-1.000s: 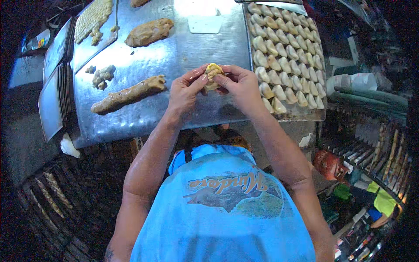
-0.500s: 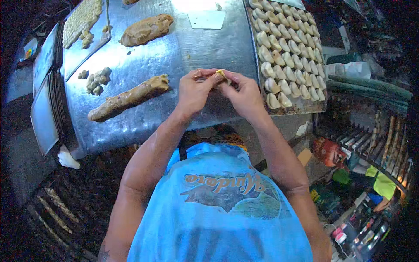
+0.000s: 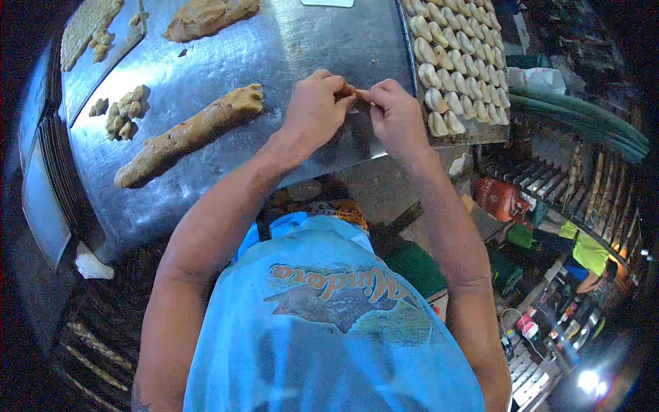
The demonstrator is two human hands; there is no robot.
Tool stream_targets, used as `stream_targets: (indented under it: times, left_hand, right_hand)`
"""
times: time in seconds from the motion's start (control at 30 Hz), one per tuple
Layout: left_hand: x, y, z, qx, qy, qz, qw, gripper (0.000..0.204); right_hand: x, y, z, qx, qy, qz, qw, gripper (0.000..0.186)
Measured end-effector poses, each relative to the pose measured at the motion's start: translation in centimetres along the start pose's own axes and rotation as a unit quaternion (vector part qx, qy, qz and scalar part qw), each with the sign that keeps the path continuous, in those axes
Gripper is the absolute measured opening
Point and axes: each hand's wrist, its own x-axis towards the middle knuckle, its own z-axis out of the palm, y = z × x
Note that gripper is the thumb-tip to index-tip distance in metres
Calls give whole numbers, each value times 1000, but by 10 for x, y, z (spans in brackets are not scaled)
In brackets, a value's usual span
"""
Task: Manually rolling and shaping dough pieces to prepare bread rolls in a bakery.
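Over the near edge of the metal table [image 3: 302, 51], my left hand [image 3: 312, 110] and my right hand [image 3: 398, 117] meet with thumbs and fingertips pinched on one small piece of dough [image 3: 356, 103], mostly hidden by the fingers. To the right lies a tray filled with rows of folded dough pieces [image 3: 458, 65], pale and shell-shaped. Left of my hands is a long brown dough log [image 3: 192, 137], its right end torn. Beyond it sit small dough lumps [image 3: 128, 113] in a loose heap.
A larger dough slab [image 3: 209, 17] and a white scraper [image 3: 328, 2] lie farther back. Flat small pieces cover a tray [image 3: 89, 31] at far left, above stacked metal sheets [image 3: 51, 178]. A red gas cylinder [image 3: 501, 199] and a person in yellow [image 3: 589, 254] are at right.
The view has shifted, so the table's things sit higher and the left-hand ones farther left. My hands have drawn slightly apart, fingertips still together on the dough piece.
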Motion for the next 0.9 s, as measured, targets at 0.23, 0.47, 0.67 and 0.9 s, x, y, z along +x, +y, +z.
stream_targets:
  times: [0.23,0.47,0.67,0.9]
  left_hand:
    - [-11,23,12,33,79,16,996,46]
    - [-31,17,21,210,158,39,964,56]
    - [-16,21,29,-22,115,-120,986,28]
    - [-54,11,45,387,132,117,905,49]
  right_hand:
    - [9,6,6,22,1,-1,1000,25]
    - [18,17,-6,97,-86,11,992,20]
    - [17,23,-1,85,-84,4,993,21]
    - [-37,37,14,-98,58,-115,987,35]
